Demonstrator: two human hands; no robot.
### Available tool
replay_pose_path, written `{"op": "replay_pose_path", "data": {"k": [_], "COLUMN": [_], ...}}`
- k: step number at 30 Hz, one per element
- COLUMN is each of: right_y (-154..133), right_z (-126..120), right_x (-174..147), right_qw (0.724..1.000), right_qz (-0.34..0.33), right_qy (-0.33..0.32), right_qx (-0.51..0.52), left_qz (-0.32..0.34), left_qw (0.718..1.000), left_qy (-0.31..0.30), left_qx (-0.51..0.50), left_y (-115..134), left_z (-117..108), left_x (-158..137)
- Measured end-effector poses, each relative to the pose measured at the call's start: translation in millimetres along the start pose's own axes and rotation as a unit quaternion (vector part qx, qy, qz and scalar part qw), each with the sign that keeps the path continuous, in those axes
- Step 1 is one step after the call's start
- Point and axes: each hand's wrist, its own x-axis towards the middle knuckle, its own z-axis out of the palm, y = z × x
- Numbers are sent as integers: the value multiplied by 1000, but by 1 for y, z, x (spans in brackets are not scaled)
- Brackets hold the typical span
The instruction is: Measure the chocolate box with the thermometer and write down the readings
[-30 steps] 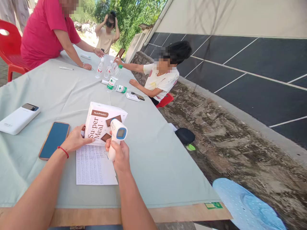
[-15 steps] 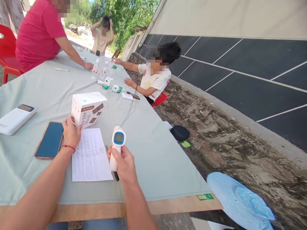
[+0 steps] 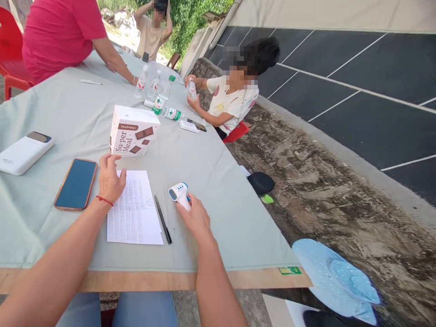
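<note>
My right hand [image 3: 197,218] is wrapped round the grip of a white and blue infrared thermometer [image 3: 180,193], which leans over just above or on the cloth; I cannot tell which. Fingers loosely apart, my left hand [image 3: 111,179] holds nothing and covers the upper left edge of a handwritten sheet of paper [image 3: 132,213]. Its fingertips are close to the base of a white and brown meal box [image 3: 134,131], which stands upright. Between the sheet and my right hand lies a black pen [image 3: 162,220]. A phone [image 3: 76,184] rests left of my left hand.
A white power bank [image 3: 25,152] lies far left. Several water bottles, among them a green-capped bottle [image 3: 162,95], are farther back. One person in pink leans over the table; another in a patterned shirt [image 3: 231,97] holds a bottle. A blue hat [image 3: 335,277] is beyond the table's right edge.
My left hand has come off the box's left side. The thermometer has moved right and been tipped over, so its screen no longer faces me. Across the table, a person has drawn a bottle closer.
</note>
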Motion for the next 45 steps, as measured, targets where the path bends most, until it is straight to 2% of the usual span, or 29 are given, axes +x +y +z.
{"op": "replay_pose_path", "data": {"k": [3, 5, 6, 10, 12, 16, 20, 22, 25, 28, 31, 34, 36, 40, 45], "right_y": [1, -6, -11, -26, -27, -22, -24, -28, -31, -33, -36, -41, -44, -48, -49], "right_z": [4, 6, 7, 16, 19, 21, 23, 26, 30, 34, 37, 41, 43, 46, 46], "right_x": [-5, -12, -16, -29, -31, -30, -30, -31, -36, -42, -48, -52, -53, -54, -54], "right_qw": [997, 993, 993, 988, 982, 953, 882, 854, 838, 842, 871, 908, 921, 933, 934], "right_qz": [-33, -67, -83, -128, -154, -154, -115, -112, -109, -110, -98, -69, -56, -68, -103], "right_qy": [59, 96, 83, -62, -72, -52, -70, -54, -31, -74, -110, -83, -52, -38, -40], "right_qx": [-24, -1, 21, 58, 82, 257, 452, 505, 534, 523, 468, 404, 382, 351, 340], "left_qz": [-6, -11, -14, -4, 38, 103, 109, 113, 114, 109, 112, 116, 116, 120, 116], "left_qw": [996, 988, 982, 950, 933, 903, 892, 889, 886, 885, 885, 883, 883, 889, 887], "left_qy": [-84, -155, -190, -309, -351, -403, -419, -423, -429, -431, -429, -431, -430, -420, -423], "left_qx": [-1, 3, 8, 46, 69, 108, 130, 132, 134, 140, 140, 144, 145, 140, 141], "left_y": [6, 9, 10, 15, 16, 19, 22, 23, 25, 25, 26, 26, 25, 25, 25], "left_z": [-2, -3, -4, -7, -8, -9, -9, -9, -8, -8, -8, -7, -7, -6, -6], "left_x": [-5, -8, -9, -11, -11, -12, -13, -14, -14, -15, -15, -15, -16, -16, -16]}}
